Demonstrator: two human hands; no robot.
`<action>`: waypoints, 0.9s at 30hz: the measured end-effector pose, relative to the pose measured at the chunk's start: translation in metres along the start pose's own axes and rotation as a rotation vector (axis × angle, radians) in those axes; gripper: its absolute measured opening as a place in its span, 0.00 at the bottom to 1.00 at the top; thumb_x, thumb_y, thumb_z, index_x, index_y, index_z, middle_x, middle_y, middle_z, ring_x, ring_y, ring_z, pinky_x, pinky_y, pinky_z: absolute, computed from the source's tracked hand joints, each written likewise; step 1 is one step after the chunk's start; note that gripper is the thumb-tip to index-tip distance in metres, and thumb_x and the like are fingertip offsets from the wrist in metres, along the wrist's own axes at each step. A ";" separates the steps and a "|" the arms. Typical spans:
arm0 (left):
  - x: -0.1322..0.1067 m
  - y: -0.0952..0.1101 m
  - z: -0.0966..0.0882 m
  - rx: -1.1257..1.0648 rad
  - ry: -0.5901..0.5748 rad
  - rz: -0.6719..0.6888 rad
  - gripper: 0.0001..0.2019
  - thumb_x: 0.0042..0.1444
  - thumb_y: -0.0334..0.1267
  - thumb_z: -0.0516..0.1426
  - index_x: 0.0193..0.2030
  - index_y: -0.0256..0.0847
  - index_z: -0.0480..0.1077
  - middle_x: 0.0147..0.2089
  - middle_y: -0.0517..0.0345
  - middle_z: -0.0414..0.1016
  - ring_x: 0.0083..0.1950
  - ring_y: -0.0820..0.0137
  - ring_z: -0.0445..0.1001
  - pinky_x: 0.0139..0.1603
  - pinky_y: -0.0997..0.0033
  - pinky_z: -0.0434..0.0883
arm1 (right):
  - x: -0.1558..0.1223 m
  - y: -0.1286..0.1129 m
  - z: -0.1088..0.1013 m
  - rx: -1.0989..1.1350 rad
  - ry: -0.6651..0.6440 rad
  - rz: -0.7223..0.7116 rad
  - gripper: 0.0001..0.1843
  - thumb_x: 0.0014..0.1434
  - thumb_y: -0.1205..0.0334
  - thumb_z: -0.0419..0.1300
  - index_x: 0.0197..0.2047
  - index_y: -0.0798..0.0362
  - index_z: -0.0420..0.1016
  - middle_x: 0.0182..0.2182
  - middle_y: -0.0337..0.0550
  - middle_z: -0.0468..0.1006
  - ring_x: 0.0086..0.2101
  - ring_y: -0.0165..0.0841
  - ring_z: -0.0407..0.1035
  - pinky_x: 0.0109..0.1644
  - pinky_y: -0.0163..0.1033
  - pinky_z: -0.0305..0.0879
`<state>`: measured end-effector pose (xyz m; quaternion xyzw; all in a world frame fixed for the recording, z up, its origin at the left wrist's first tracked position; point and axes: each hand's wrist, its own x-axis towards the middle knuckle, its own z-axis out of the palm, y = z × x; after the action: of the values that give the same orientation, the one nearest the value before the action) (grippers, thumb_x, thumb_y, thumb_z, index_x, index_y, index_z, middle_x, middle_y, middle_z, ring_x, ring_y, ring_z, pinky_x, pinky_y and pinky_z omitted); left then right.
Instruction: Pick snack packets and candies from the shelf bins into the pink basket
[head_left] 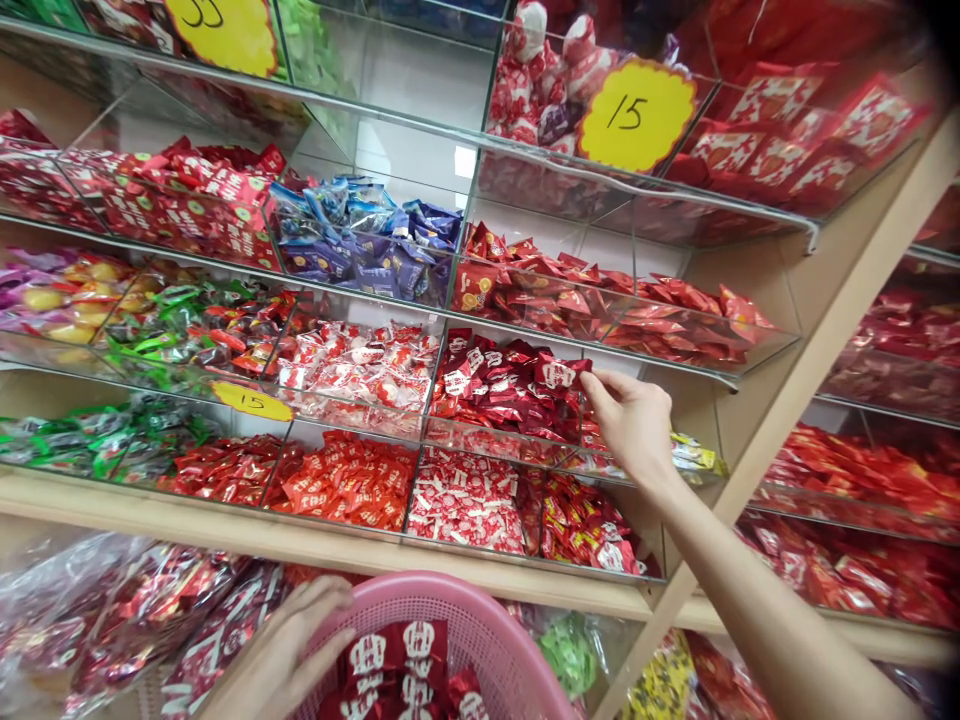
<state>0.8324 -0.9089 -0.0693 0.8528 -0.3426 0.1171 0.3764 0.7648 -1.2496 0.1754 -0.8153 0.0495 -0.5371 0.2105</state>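
My right hand (631, 420) pinches the edge of a dark red candy packet (556, 372) with a white print. It is over a shelf bin holding more packets (487, 375) of the same look. Low in the view, my left hand (289, 650) is slightly blurred, its fingers stretched out and apart at the left side of a pink plastic basket (457, 592). Whether it touches the rim I cannot tell. Inside the basket lie several dark red packets (405, 660) with white print, cut off by the bottom edge of the view.
Clear-fronted shelves hold bins of wrapped candy, among them blue packets (367, 240) and orange-red ones (345, 480). A yellow price tag (637, 115) reads 15. A wooden upright (817, 380) stands right of the bins. Bagged candy (150, 620) lies at lower left.
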 end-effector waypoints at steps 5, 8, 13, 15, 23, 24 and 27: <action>0.033 0.064 -0.021 -0.320 -0.091 -0.029 0.14 0.58 0.48 0.52 0.46 0.46 0.71 0.49 0.57 0.74 0.52 0.64 0.72 0.56 0.62 0.67 | -0.068 -0.028 -0.006 0.511 -0.391 0.468 0.17 0.48 0.48 0.63 0.30 0.55 0.77 0.15 0.38 0.73 0.16 0.27 0.60 0.22 0.34 0.56; 0.053 0.100 -0.023 -0.591 -0.094 -0.100 0.21 0.57 0.48 0.54 0.55 0.44 0.65 0.50 0.55 0.74 0.51 0.66 0.71 0.54 0.62 0.68 | -0.117 -0.037 0.010 0.636 -0.601 0.619 0.18 0.48 0.46 0.63 0.24 0.54 0.74 0.14 0.37 0.71 0.16 0.25 0.58 0.21 0.33 0.54; 0.060 0.107 -0.006 -0.817 -0.213 -0.218 0.15 0.51 0.48 0.58 0.41 0.39 0.71 0.34 0.59 0.75 0.35 0.70 0.73 0.37 0.68 0.73 | -0.170 -0.033 0.035 0.707 -0.759 0.682 0.21 0.50 0.43 0.61 0.22 0.54 0.72 0.13 0.36 0.71 0.15 0.24 0.59 0.22 0.33 0.54; 0.056 0.099 0.000 -0.891 -0.255 -0.298 0.15 0.50 0.48 0.60 0.38 0.39 0.70 0.33 0.61 0.74 0.33 0.71 0.72 0.34 0.70 0.72 | -0.180 -0.029 0.040 0.739 -0.803 0.720 0.21 0.49 0.43 0.61 0.25 0.54 0.74 0.14 0.36 0.71 0.16 0.24 0.59 0.23 0.32 0.55; 0.044 0.085 0.000 -0.921 -0.384 -0.369 0.16 0.47 0.43 0.63 0.41 0.38 0.74 0.40 0.58 0.78 0.39 0.72 0.73 0.44 0.71 0.68 | -0.207 -0.013 0.050 0.919 -0.919 0.941 0.24 0.42 0.42 0.66 0.29 0.56 0.75 0.17 0.34 0.70 0.18 0.23 0.62 0.23 0.29 0.54; 0.043 0.084 0.000 -0.941 -0.395 -0.384 0.15 0.47 0.43 0.63 0.41 0.38 0.74 0.37 0.59 0.77 0.37 0.73 0.73 0.41 0.72 0.68 | -0.211 -0.011 0.052 0.928 -0.911 0.974 0.24 0.41 0.41 0.66 0.29 0.56 0.75 0.16 0.34 0.70 0.18 0.23 0.62 0.23 0.29 0.54; 0.040 0.079 0.004 -1.009 -0.421 -0.465 0.15 0.46 0.44 0.64 0.38 0.37 0.72 0.30 0.61 0.75 0.31 0.74 0.72 0.36 0.73 0.69 | -0.219 -0.006 0.056 0.907 -0.875 0.998 0.24 0.43 0.41 0.65 0.30 0.56 0.74 0.15 0.35 0.70 0.18 0.23 0.62 0.24 0.30 0.54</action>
<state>0.8087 -0.9695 -0.0091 0.6260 -0.2275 -0.3176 0.6749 0.7230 -1.1604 -0.0278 -0.6688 0.0981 0.0208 0.7367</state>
